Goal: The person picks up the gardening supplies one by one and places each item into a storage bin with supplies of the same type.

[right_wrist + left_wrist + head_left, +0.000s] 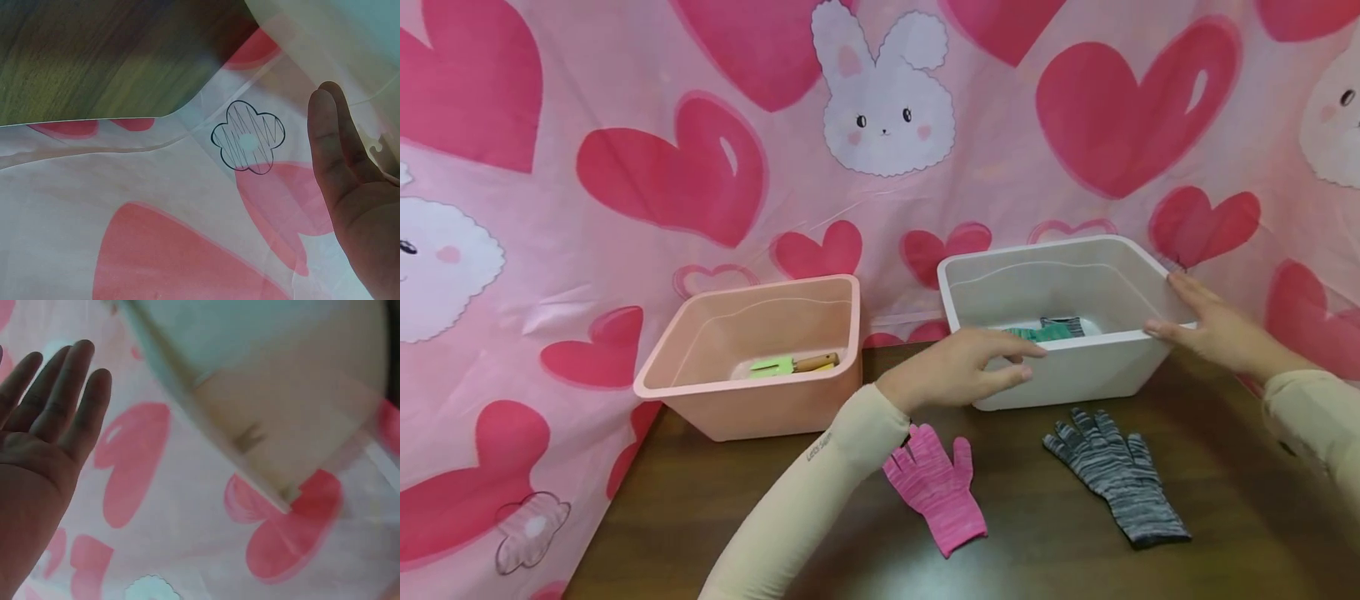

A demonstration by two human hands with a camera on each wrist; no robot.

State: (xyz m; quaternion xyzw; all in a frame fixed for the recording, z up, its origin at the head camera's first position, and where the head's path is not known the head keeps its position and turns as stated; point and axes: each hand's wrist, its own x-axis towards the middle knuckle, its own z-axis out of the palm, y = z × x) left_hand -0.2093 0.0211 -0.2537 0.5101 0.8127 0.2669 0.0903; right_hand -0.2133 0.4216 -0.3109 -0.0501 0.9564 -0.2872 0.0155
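Note:
A white plastic bin (1060,365) stands at the back right of the table, with a green glove (1045,332) and a dark grey striped piece of fabric (1063,323) inside. My right hand (1213,329) is at its right front corner, thumb by the front rim and straight fingers along the right side. Near the bin's front left corner is my left hand (966,367), holding nothing; its fingers look straight and apart in the left wrist view. On the table lie a pink knit glove (936,492), partly behind my left sleeve, and a grey striped glove (1116,479).
To the left stands a peach-coloured bin (760,408). Inside it are a green garden hand fork (782,365) with a wooden handle and something yellow, mostly hidden. Pink heart-patterned cloth (865,200) hangs behind the brown wooden table (1037,558).

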